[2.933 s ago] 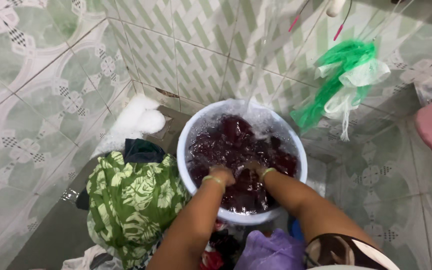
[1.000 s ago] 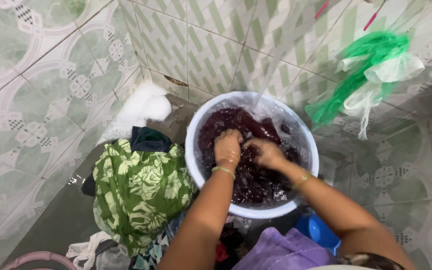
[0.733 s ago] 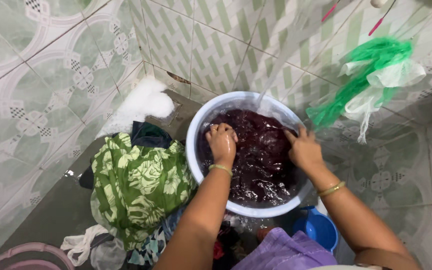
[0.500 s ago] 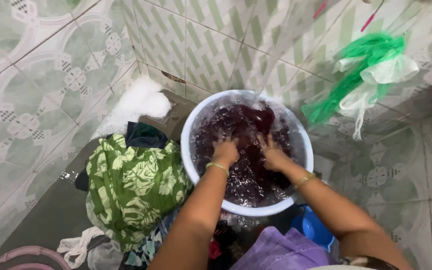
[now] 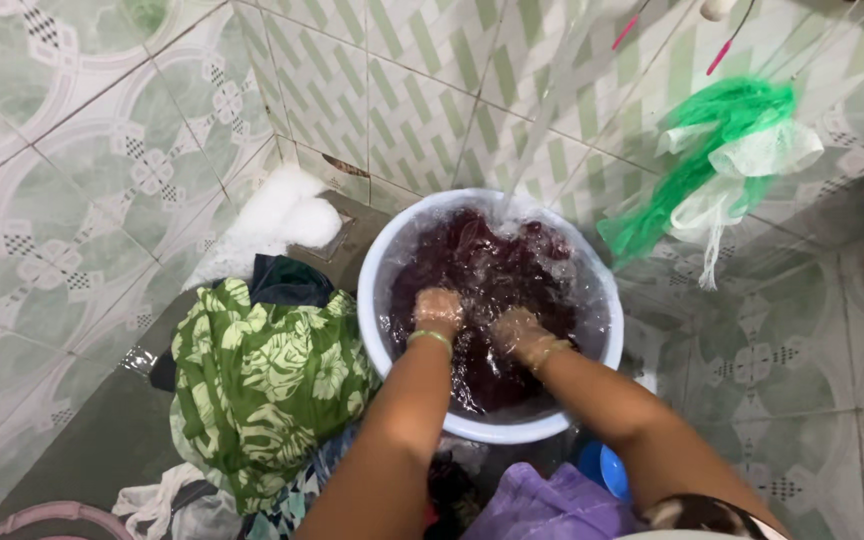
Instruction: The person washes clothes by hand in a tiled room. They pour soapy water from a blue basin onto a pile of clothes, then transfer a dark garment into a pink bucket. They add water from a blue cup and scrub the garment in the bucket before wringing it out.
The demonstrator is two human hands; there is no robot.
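— Where are your hands?

— Both are down in the white basin (image 5: 380, 262), arms reaching forward side by side; my left hand (image 5: 438, 308) is sunk to the wrist, bangle just above the waterline; my right hand (image 5: 518, 331) sits a little nearer to me, also under the foam; both press into the dark maroon cloth (image 5: 497, 270), but the bubbles blur the fingers, so I cannot tell whether they are clenched on it or lying flat.

— And the cloth itself?

— It fills the basin, soaked; a thin stream of water (image 5: 542, 120) falls onto its far side.

— What room is there around the rim?

— Little on my left; the green leaf-print garment (image 5: 262, 385) is heaped right against the basin wall, with a mound of soap foam (image 5: 282, 215) in the corner behind it; the tiled wall stands close behind the basin; to the right the tiled floor (image 5: 782, 350) lies open.

— Anything hanging there?

— A green and white plastic bag (image 5: 722, 150) hangs on the wall at upper right; a purple cloth (image 5: 542, 505) and a blue scoop (image 5: 607, 468) lie near my knees.
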